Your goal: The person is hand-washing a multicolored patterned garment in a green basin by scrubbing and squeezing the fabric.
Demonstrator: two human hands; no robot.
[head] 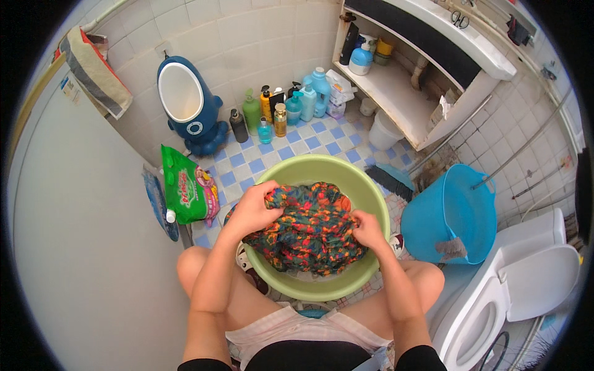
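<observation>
A dark green cloth garment (311, 232) with red and orange flowers is bunched up over a light green plastic basin (320, 291). My left hand (255, 208) grips its upper left part, fingers curled into the fabric. At the garment's right edge, my right hand (369, 229) pinches another fold. Some of the fabric hangs over the basin's left rim, beneath my left forearm. A little whitish water or suds shows at the basin's bottom front. The basin stands on the tiled floor between my knees.
A green detergent pouch (190, 190) stands on the left by a grey door panel (93, 222). Several bottles (278, 109) line the far wall beside a blue child's urinal (192, 111). On the right are a broom (392, 178), a blue bucket (427, 222) and a toilet (482, 315).
</observation>
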